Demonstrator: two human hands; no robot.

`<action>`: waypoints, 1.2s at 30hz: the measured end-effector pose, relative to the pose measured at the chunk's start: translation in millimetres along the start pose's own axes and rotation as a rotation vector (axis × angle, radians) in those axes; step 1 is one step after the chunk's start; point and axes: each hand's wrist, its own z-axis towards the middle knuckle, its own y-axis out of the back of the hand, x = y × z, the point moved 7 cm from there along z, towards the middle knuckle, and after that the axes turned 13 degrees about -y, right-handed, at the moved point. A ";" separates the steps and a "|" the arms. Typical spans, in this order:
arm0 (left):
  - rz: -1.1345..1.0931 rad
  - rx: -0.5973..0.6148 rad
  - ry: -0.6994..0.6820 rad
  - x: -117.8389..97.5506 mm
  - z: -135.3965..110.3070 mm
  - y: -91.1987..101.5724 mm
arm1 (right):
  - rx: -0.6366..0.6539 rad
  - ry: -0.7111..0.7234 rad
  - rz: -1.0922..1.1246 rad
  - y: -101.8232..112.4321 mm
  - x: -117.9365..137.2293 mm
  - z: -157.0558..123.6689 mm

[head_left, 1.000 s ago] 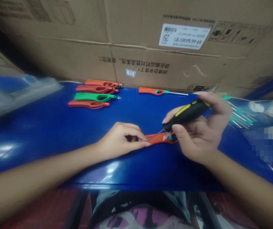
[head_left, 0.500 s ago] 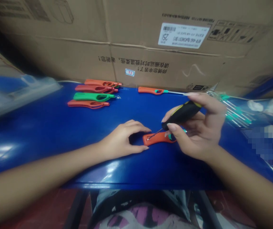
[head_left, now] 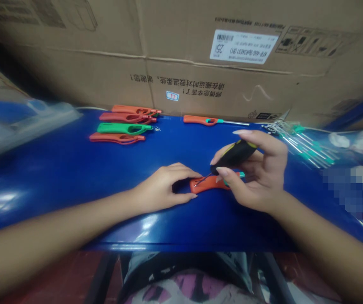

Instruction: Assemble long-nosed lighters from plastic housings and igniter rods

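Light: dim, lying flat and dull on the large brown cardboard box beyond the grip. Focus: we read the bare right hand and its black-and-yellow screwdriver as moderately clear, slightly soft. Glare: two whitish reflections on the glossy blue tabletop, one far left of the grip, one nearer. Shadow: soft, beneath the grip. Blur: we note smeared translucent plastic wrapping far left of the grip. Mosaic: square blocks to its right. Distortion: wide-angle stretch towards the edges.
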 end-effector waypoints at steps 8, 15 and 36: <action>0.005 -0.006 -0.007 -0.7 0.6 0.3 | 0.035 0.014 -0.022 -4.6 -5.2 -1.5; 0.002 0.008 -0.004 0.6 -0.5 -1.5 | 0.137 -0.057 -0.012 -7.9 -1.9 -1.1; 0.068 -0.012 0.133 5.5 22.5 -17.4 | 0.037 0.118 -0.355 9.9 8.8 33.2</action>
